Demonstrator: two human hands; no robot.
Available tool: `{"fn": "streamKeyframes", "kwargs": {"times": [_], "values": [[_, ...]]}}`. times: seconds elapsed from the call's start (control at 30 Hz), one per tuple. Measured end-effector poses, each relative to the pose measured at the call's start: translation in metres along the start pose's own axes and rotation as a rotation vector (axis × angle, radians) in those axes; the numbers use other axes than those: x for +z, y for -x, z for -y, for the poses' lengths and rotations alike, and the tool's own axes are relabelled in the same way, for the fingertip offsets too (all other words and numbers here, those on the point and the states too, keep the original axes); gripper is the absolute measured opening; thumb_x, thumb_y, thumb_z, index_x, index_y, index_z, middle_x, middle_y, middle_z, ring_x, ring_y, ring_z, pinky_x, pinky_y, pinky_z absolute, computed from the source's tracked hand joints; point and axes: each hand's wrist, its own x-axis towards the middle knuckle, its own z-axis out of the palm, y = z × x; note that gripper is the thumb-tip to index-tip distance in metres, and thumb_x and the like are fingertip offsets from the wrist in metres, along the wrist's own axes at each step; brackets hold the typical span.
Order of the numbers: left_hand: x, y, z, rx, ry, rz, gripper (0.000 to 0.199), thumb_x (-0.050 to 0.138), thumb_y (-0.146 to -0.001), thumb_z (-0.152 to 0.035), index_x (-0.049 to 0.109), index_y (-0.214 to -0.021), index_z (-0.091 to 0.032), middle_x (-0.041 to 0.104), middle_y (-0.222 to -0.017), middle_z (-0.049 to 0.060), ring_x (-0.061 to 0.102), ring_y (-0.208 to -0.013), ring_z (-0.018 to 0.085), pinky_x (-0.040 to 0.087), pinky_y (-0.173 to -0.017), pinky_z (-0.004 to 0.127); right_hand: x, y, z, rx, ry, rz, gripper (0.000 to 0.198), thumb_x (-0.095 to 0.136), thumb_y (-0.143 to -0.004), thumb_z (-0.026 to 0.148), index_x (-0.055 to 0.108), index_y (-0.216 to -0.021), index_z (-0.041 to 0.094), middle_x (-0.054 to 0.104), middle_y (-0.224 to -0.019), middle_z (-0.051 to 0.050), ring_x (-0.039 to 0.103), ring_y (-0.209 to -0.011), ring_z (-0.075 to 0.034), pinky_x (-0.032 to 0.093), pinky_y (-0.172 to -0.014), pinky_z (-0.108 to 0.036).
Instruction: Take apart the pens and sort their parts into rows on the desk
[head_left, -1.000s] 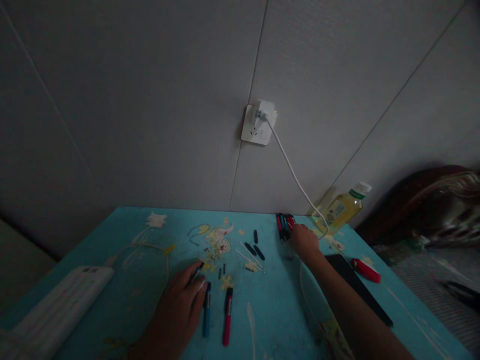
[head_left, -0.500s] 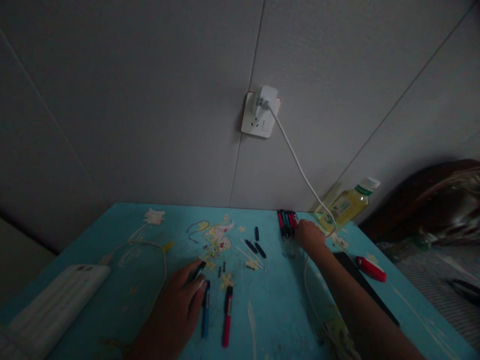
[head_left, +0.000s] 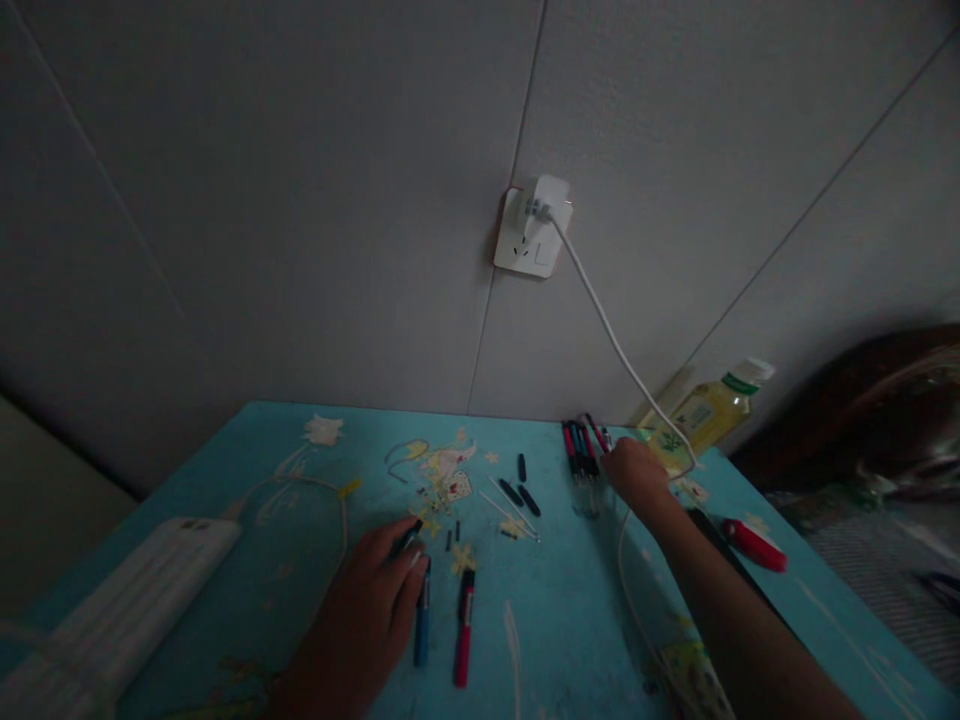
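Note:
My left hand (head_left: pixel 371 600) is closed around a dark pen (head_left: pixel 407 537), only its tip end showing past the fingers. Just right of the thumb lies a blue pen (head_left: pixel 422 635) with a dark top, and beside it a red pen (head_left: pixel 464 635) with a black top. At the back right my right hand (head_left: pixel 636 472) pinches the near end of a slanted red pen (head_left: pixel 597 432); its fingertips are partly hidden. That pen sits at the right side of a row of red and dark pens (head_left: pixel 577 450) on the blue table (head_left: pixel 555 620).
Several dark caps (head_left: pixel 522 467), thin white sticks (head_left: pixel 497 503) and small dark bits lie mid-table. A white power strip (head_left: pixel 150 600) is at left. A yellow-liquid bottle (head_left: pixel 705 410) and a red-handled object (head_left: pixel 754 545) are at right. A white cable (head_left: pixel 611 335) hangs from the wall socket.
The view has turned slightly left, so everything sits farther right. The red pen by my right hand now slants apart from the row. My left hand keeps its grip.

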Motion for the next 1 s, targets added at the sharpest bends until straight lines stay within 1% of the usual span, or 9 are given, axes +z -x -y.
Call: {"fn": "streamKeyframes", "kwargs": {"times": [0.17, 0.27, 0.43, 0.57, 0.63, 0.73, 0.8, 0.9, 1.0], "values": [[-0.024, -0.007, -0.024, 0.037, 0.129, 0.09, 0.026, 0.046, -0.098, -0.026, 0.068, -0.113, -0.024, 0.059, -0.13, 0.008, 0.059, -0.118, 0.023, 0.053, -0.099, 0.038, -0.018, 0.059, 0.012, -0.217, -0.133, -0.125, 0.027, 0.041, -0.099, 0.035, 0.062, -0.105, 0.018, 0.067, -0.109, -0.011, 0.066, -0.097, -0.022, 0.048, -0.086, -0.031], [-0.039, -0.008, -0.041, 0.1, 0.213, 0.138, 0.031, 0.045, -0.098, -0.021, 0.064, -0.121, -0.027, 0.054, -0.14, 0.007, 0.055, -0.125, 0.022, 0.049, -0.104, 0.037, -0.013, 0.108, 0.03, -0.471, -0.492, -0.221, 0.022, 0.045, -0.099, 0.037, 0.058, -0.107, 0.021, 0.064, -0.109, -0.009, 0.066, -0.093, -0.02, 0.051, -0.082, -0.03], [-0.052, -0.008, -0.051, 0.181, 0.324, 0.185, 0.037, 0.043, -0.099, -0.018, 0.057, -0.132, -0.026, 0.047, -0.148, 0.008, 0.048, -0.133, 0.023, 0.043, -0.11, 0.039, 0.001, 0.153, 0.06, -0.752, -0.73, -0.178, 0.015, 0.047, -0.099, 0.029, 0.054, -0.111, 0.023, 0.061, -0.111, -0.009, 0.065, -0.099, -0.019, 0.053, -0.085, -0.029], [-0.055, -0.006, -0.049, 0.188, 0.383, 0.162, 0.039, 0.04, -0.1, -0.018, 0.053, -0.136, -0.025, 0.05, -0.143, 0.011, 0.049, -0.131, 0.023, 0.044, -0.108, 0.041, 0.005, 0.156, 0.07, -0.814, -0.784, -0.16, 0.015, 0.046, -0.099, 0.024, 0.054, -0.112, 0.024, 0.063, -0.112, -0.009, 0.066, -0.103, -0.019, 0.055, -0.084, -0.029], [-0.054, -0.005, -0.048, 0.168, 0.436, 0.093, 0.037, 0.039, -0.101, -0.021, 0.055, -0.133, -0.026, 0.053, -0.139, 0.011, 0.051, -0.127, 0.024, 0.045, -0.106, 0.042, 0.006, 0.157, 0.07, -0.812, -0.776, -0.119, 0.016, 0.045, -0.099, 0.024, 0.054, -0.113, 0.024, 0.066, -0.111, -0.008, 0.069, -0.098, -0.019, 0.057, -0.08, -0.028], [-0.05, -0.006, -0.046, 0.017, 0.558, -0.105, 0.035, 0.034, -0.102, -0.025, 0.056, -0.129, -0.024, 0.059, -0.13, 0.011, 0.06, -0.115, 0.023, 0.049, -0.099, 0.04, 0.008, 0.162, 0.068, -0.771, -0.734, -0.028, 0.017, 0.043, -0.1, 0.027, 0.052, -0.113, 0.025, 0.069, -0.103, -0.006, 0.072, -0.079, -0.018, 0.057, -0.069, -0.027], [-0.048, -0.007, -0.044, -0.102, 0.618, -0.18, 0.035, 0.033, -0.103, -0.028, 0.056, -0.13, -0.023, 0.062, -0.123, 0.01, 0.065, -0.102, 0.02, 0.052, -0.091, 0.036, 0.008, 0.167, 0.067, -0.765, -0.723, 0.027, 0.016, 0.043, -0.1, 0.029, 0.052, -0.113, 0.025, 0.069, -0.101, -0.005, 0.072, -0.077, -0.018, 0.056, -0.069, -0.027], [-0.047, -0.011, -0.042, -0.152, 0.601, -0.077, 0.034, 0.036, -0.103, -0.032, 0.058, -0.127, -0.021, 0.069, -0.103, 0.007, 0.067, -0.086, 0.016, 0.052, -0.082, 0.03, 0.006, 0.175, 0.069, -0.783, -0.765, 0.094, 0.017, 0.044, -0.1, 0.03, 0.055, -0.112, 0.024, 0.069, -0.104, -0.006, 0.07, -0.086, -0.018, 0.055, -0.075, -0.027], [-0.046, -0.014, -0.041, -0.167, 0.553, 0.015, 0.032, 0.038, -0.102, -0.034, 0.063, -0.112, -0.019, 0.065, -0.074, 0.001, 0.064, -0.071, 0.014, 0.05, -0.07, 0.025, 0.002, 0.181, 0.07, -0.765, -0.857, 0.134, 0.019, 0.047, -0.099, 0.032, 0.06, -0.11, 0.023, 0.069, -0.102, -0.006, 0.068, -0.092, -0.019, 0.053, -0.081, -0.028]]}}
